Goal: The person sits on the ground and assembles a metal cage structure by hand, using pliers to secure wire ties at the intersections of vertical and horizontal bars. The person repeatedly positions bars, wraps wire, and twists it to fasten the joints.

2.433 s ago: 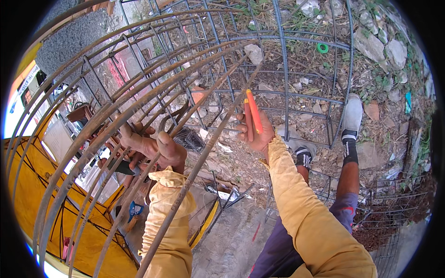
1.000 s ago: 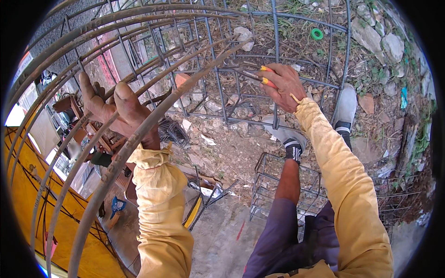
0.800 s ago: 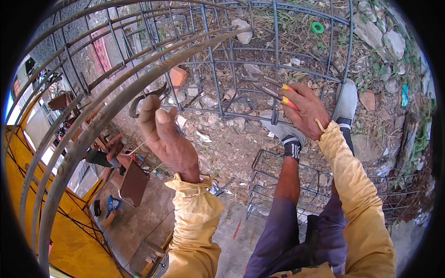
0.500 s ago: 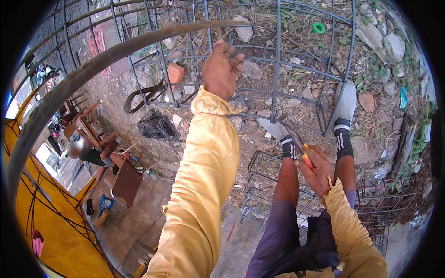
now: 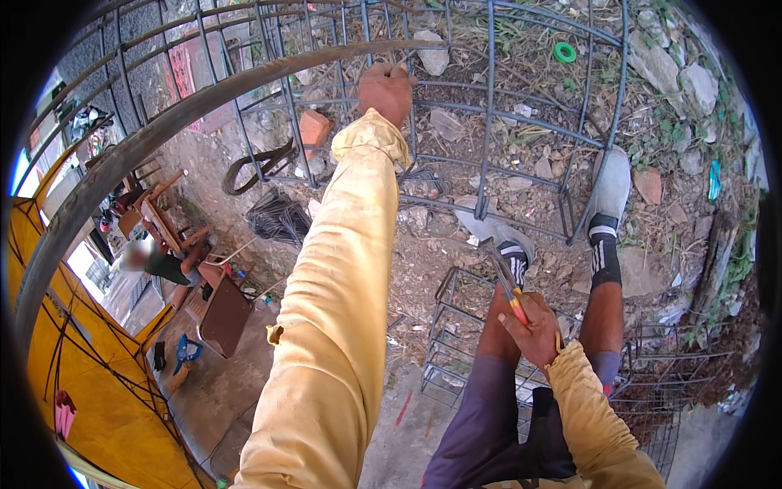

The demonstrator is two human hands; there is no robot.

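My left hand [image 5: 385, 93] reaches forward to the upper middle, at the bars of a steel rebar cage [image 5: 487, 122]. Its fingers are curled into a fist, and whatever they close on is hidden behind the knuckles. Low in front of my legs, my right hand [image 5: 533, 330] is wrapped round pincers [image 5: 516, 308] with red and yellow handles. Their dark metal end points up and left, beside my shoe and below the cage's near bar. A long, dark, curved bar [image 5: 175, 106] sweeps across the upper left, its tip close to my left hand.
Stones [image 5: 430, 53], a brick piece [image 5: 314, 129] and a green ring [image 5: 564, 52] lie on rough ground. A bundle of dark wire [image 5: 278, 218] lies left of my arm. Another wire cage [image 5: 444, 350] stands by my legs. A person [image 5: 167, 265] is near a brown chair [image 5: 224, 319].
My left hand has moved slightly forward and its fingers have curled tighter. The right hand with the pincers has shifted left and down, toward my legs.
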